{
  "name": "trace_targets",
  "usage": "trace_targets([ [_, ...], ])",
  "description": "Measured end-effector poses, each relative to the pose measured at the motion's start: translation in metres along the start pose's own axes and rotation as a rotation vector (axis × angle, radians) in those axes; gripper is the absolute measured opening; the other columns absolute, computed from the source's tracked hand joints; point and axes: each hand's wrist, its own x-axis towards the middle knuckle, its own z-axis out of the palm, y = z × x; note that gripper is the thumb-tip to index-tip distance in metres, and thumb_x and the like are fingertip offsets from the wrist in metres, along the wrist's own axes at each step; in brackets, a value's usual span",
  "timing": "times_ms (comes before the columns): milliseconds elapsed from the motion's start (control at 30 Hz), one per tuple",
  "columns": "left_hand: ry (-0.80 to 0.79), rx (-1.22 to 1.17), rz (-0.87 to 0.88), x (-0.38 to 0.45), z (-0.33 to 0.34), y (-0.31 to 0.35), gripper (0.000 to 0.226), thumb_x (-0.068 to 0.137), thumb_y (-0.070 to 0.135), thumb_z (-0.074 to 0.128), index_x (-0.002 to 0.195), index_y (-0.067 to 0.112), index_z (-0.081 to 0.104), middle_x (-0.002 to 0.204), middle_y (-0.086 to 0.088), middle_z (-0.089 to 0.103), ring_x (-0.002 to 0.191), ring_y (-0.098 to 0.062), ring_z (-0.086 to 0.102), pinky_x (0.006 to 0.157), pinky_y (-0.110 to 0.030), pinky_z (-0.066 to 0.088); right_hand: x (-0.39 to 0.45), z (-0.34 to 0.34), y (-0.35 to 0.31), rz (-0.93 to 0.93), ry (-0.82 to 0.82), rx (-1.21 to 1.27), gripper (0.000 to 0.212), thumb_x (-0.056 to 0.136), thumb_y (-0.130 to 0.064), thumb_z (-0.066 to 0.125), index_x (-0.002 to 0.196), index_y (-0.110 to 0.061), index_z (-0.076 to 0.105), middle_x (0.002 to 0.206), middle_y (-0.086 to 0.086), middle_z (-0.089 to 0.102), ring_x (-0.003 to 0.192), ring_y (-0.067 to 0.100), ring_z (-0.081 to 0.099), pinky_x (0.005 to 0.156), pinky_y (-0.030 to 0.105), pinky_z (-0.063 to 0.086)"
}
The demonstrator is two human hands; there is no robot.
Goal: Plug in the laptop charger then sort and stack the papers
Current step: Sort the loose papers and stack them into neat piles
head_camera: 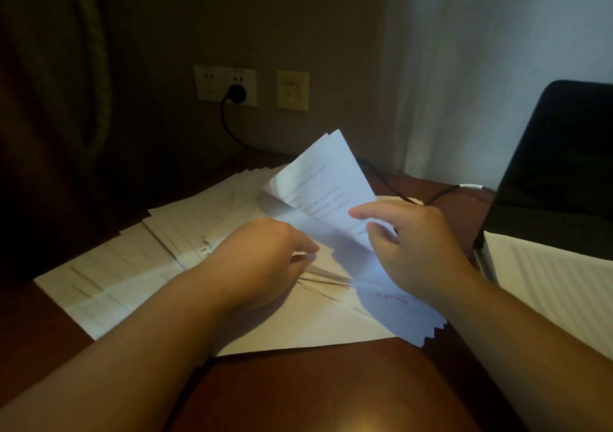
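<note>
White sheets are lifted above the spread of papers on the table, pinched at their right edge in the right hand's grip. The left hand curls its grip into the papers beneath. The charger plug already sits in the wall socket. Best to square the lifted edges before laying them down, I judge.

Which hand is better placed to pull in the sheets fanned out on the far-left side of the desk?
Left. The left hand lies beside the fanned sheets; the right hand already grips the lifted sheets.
</note>
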Motion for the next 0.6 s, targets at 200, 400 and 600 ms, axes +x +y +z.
trace_targets([
  [200, -0.066, 0.046, 0.072, -0.002, -0.003, -0.012, 0.03, 0.098, 0.034, 0.057, 0.128, 0.04, 0.062, 0.127, 0.021, 0.061, 0.11, -0.005, 0.058, 0.086, -0.012, 0.037, -0.002, 0.004, -0.001, -0.074, -0.113, -0.027, 0.027, 0.09, -0.024, 0.069, 0.116, -0.031, 0.072, 0.108, -0.028, 0.062, 0.105, -0.005, 0.061, 0.091, 0.01, 0.047],
  [400, -0.03, 0.042, 0.081, -0.006, -0.003, -0.017, 0.035, 0.092, 0.016, 0.065, 0.119, 0.039, 0.068, 0.126, 0.019, 0.059, 0.115, -0.008, 0.055, 0.093, -0.015, 0.042, -0.004, 0.003, 0.0, -0.092, -0.198, -0.031, 0.031, 0.086, -0.026, 0.074, 0.115, -0.034, 0.072, 0.107, -0.027, 0.064, 0.104, -0.007, 0.06, 0.09, 0.01, 0.046],
  [600, 0.198, -0.014, 0.009, 0.001, -0.013, -0.008, 0.018, 0.095, 0.027, 0.064, 0.109, 0.029, 0.075, 0.12, 0.008, 0.065, 0.104, -0.006, 0.055, 0.081, -0.014, 0.041, -0.002, 0.003, -0.003, -0.107, -0.322, -0.064, 0.038, 0.082, -0.037, 0.076, 0.12, -0.034, 0.068, 0.102, -0.029, 0.059, 0.098, -0.006, 0.057, 0.079, 0.016, 0.048],
])
